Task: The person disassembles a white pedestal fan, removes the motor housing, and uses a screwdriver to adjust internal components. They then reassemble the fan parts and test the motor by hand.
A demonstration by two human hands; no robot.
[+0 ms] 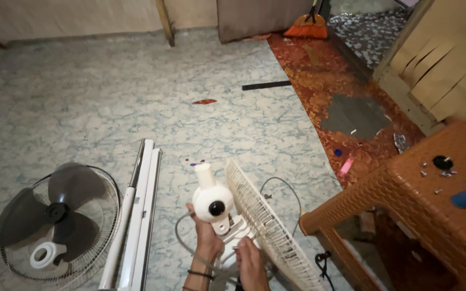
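left hand (205, 229) fingers grip the fan motor (212, 200); right hand (251, 262) fingers pinch its base.

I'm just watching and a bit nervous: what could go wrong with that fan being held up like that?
The left hand alone seems to carry the white fan motor, so it might slip and drop. The attached rear grille tilts sideways and could bend on hitting the floor. The small screws lying loose on the brown stool might roll off and get lost.
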